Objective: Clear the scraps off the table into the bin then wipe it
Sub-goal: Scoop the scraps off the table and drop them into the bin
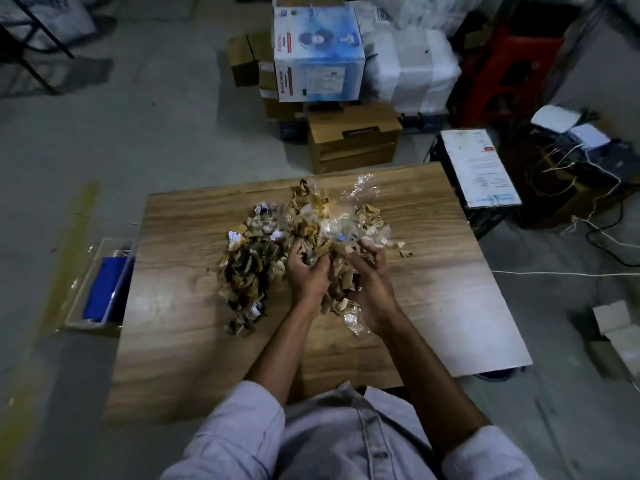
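Observation:
A heap of scraps (263,258), brown cardboard bits, crumpled paper and clear plastic film, covers the middle of the wooden table (180,341). My left hand (306,275) and my right hand (369,275) are cupped towards each other at the near right side of the heap. Their curled fingers grip a bunch of scraps between them. A clear bin (81,292) with a blue cloth (104,289) inside stands on the floor against the table's left edge.
Cardboard boxes (353,136) and a blue and white carton (317,53) stand on the floor beyond the table. A dark box with a white label (479,168) sits off the far right corner, with cables (588,188) around it.

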